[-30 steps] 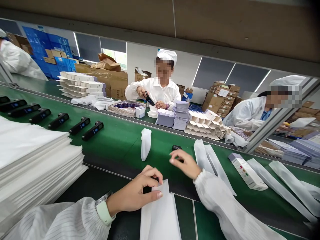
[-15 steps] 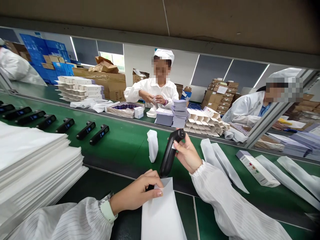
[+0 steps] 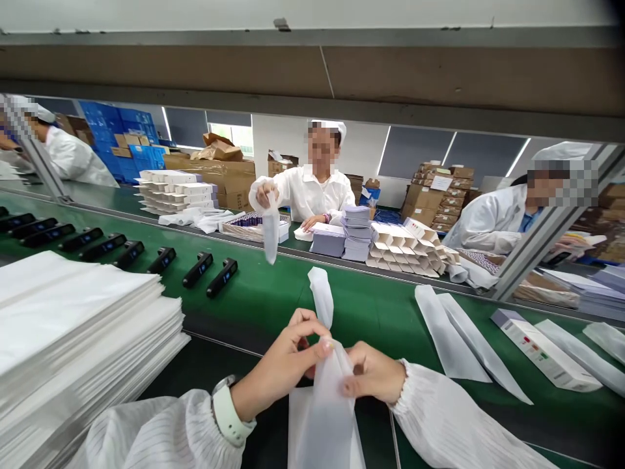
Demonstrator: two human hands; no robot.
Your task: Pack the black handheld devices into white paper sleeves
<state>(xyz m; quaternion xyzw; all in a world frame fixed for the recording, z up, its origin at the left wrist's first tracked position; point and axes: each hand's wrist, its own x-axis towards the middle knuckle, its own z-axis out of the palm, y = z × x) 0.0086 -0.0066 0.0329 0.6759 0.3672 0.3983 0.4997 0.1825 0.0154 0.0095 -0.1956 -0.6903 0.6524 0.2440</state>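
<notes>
Left hand [image 3: 288, 361] and right hand [image 3: 375, 372] were both grasping one long, translucent white sleeve of thin, paper-like material [image 3: 329, 417], the left pinching its top end between thumb and fingers, the right gripping its right edge just below, thumb across the front, presumably because such limp stuff needed steadying from two sides. Whether anything lay inside, I couldn't tell. Beneath that sleeve showed flat white paper-like material [image 3: 297, 417], close enough, I guessed, to take up without stretching. Left of the sleeve rose a thick stack of flat white sheets [image 3: 88, 306], likely set there to suit the left arm. Beyond the sleeve and leftward, black stick-shaped plastic devices [image 3: 222, 278], some with small lit blue displays, lay in a row on a smooth green belt [image 3: 273, 293], spaced, it seemed, for lifting singly. Straight beyond the sleeve lay a narrow white wrapped bundle [image 3: 321, 296]; to its right were slender flat white strips [image 3: 452, 339] and a white-and-lilac printed carton [image 3: 544, 352]. Farthest beyond the sleeve, a white-clad co-worker [image 3: 312, 189] dangled a pale translucent pouch [image 3: 271, 234] by its top.
</notes>
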